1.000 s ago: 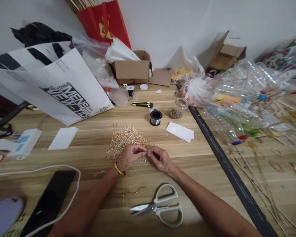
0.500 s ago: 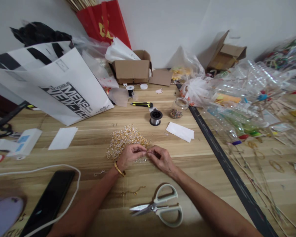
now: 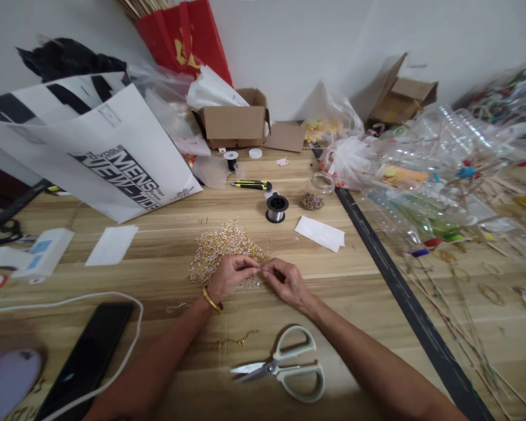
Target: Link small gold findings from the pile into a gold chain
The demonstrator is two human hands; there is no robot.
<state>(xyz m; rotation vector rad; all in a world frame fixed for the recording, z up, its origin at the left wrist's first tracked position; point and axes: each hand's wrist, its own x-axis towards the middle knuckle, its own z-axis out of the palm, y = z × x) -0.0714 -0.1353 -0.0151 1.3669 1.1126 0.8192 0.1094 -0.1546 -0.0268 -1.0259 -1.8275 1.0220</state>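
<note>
Both my hands meet at the near right edge of a pile of small gold and clear beads (image 3: 221, 242). My left hand (image 3: 233, 275), with a gold bangle (image 3: 212, 300) at its wrist, pinches thumb and fingers together. Opposite it, almost fingertip to fingertip, my right hand (image 3: 284, 280) is closed in a pinch too. Whatever sits between the fingertips is too small to make out. Nearer to me lie white-handled scissors (image 3: 276, 368), blades apart and pointing left, and a short gold chain (image 3: 241, 339).
Behind the beads stand a spool of silver wire (image 3: 276, 209), a glass jar of beads (image 3: 318, 192) and a yellow-black utility knife (image 3: 251, 185). A phone (image 3: 85, 356) with a white cable lies left. Plastic bottles (image 3: 403, 216) and thin sticks crowd the right side past a black strip.
My fingertips have drawn very slightly apart. Otherwise both hands keep their place and pinch, and the things on the table lie as before.
</note>
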